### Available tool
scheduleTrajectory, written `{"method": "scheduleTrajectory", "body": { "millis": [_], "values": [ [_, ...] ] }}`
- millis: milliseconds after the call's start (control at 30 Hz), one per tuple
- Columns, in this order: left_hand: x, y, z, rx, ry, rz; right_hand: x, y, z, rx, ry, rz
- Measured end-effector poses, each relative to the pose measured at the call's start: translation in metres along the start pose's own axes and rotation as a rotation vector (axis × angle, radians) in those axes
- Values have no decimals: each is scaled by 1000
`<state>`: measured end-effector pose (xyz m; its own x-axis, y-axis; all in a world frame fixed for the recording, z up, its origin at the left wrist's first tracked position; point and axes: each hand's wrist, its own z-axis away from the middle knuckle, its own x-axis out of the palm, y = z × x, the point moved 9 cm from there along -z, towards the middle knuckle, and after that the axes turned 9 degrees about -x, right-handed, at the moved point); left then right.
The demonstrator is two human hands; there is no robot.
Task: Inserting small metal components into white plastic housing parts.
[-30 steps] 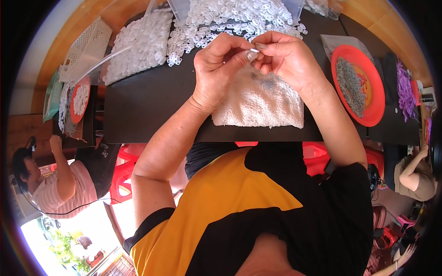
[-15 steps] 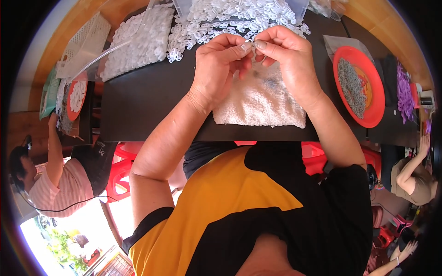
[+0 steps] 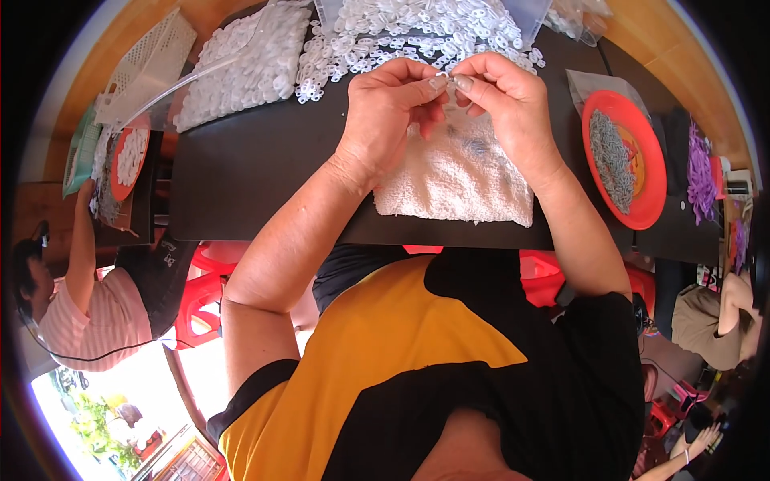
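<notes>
My left hand (image 3: 383, 116) and my right hand (image 3: 513, 108) meet above the far end of a pale towel (image 3: 449, 188), thumbs and forefingers pinched together. A small white plastic piece (image 3: 441, 74) shows at the left fingertips. Whatever the right fingertips pinch is too small and covered to make out. Just beyond the hands spreads a loose pile of white plastic pieces (image 3: 321, 72), each with holes in it. Over to the right, a red plate (image 3: 656, 188) holds many thin grey screw-like pieces (image 3: 611, 160).
A clear bag packed with white pieces (image 3: 241, 76) lies at the far left, near a white perforated basket (image 3: 156, 64). A translucent bin (image 3: 525, 20) stands at the back. Purple strips (image 3: 700, 172) lie at far right. Other people sit at both sides, one in a striped shirt (image 3: 100, 321).
The whole view has shifted slightly. Both hands remain pinched together over the towel, with the fingertips a little altered.
</notes>
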<state>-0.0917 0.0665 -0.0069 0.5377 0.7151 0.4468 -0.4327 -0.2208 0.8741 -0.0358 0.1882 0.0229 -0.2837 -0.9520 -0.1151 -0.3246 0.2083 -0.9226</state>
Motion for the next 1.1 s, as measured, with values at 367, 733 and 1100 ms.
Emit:
{"method": "scheduleTrajectory", "body": {
  "millis": [367,733,1100],
  "values": [
    [-5,-3,3,5,114,-149,8,-17,1,-298,-57,369],
    [-10,-9,3,-51,129,-46,8,-15,0,-214,-78,307],
    [-8,0,1,24,152,-274,8,-19,0,-317,-89,443]
  ]
}}
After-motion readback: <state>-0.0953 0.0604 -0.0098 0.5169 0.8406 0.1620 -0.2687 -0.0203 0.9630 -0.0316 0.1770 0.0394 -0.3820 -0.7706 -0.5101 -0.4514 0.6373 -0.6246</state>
